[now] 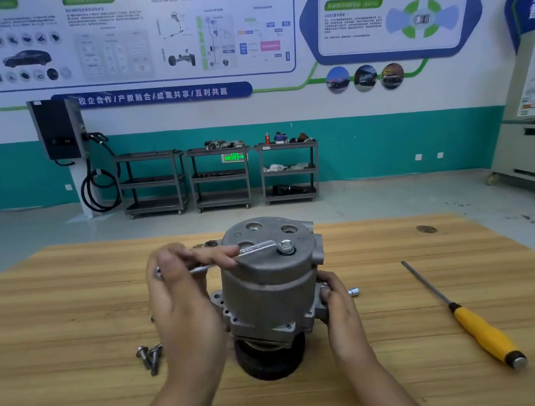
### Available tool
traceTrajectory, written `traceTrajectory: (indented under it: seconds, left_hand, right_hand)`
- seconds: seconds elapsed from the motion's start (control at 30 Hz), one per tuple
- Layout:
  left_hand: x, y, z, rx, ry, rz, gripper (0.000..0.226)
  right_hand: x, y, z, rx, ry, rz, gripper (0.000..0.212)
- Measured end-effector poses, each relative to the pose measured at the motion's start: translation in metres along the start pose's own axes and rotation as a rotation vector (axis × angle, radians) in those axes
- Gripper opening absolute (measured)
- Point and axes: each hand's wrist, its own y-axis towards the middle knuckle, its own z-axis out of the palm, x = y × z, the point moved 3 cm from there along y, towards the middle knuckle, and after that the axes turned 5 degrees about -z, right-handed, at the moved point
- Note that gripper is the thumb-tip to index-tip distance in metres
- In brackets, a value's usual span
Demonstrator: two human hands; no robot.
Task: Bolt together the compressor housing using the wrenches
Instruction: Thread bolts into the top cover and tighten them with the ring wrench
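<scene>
1. Head view: a compressor housing (267, 287) stands upright on its black pulley (270, 363) near the middle of a wooden bench (59, 318).
2. The left hand (184, 300) keeps a closed grip on the handle of a wrench (257, 247). The wrench's head meets a bolt (287, 247) on the housing's top face.
3. The right hand (336, 300) braces the lower flange on the housing's right side, its grip curled around the casting.
4. Loose bolts (150, 358) lie just beside the left wrist and a small socket (354, 291) lies near the right hand. A yellow-handled screwdriver (477, 327) rests well apart to the right.
5. Risks, as judged from here: a tilted pull could slip the wrench off the bolt and round its head. The housing is balanced on the pulley and could twist or tip if the bracing hand slackens. With bolts still unfitted, fully tightening this one first could seat the cover unevenly.
</scene>
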Motion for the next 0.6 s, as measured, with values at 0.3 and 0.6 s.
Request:
traceTrajectory:
  seconds: [0.3, 0.6]
  left_hand:
    - [0.037, 0.088, 0.019, 0.012, 0.774, -0.365, 0.026]
    - [0.054, 0.124, 0.080, 0.496, 1.454, -0.388, 0.057]
  right_hand:
    - [-0.002, -0.002, 0.002, 0.005, 0.060, 0.014, 0.037]
    - [0.002, -0.001, 0.001, 0.028, 0.049, 0.040, 0.038]
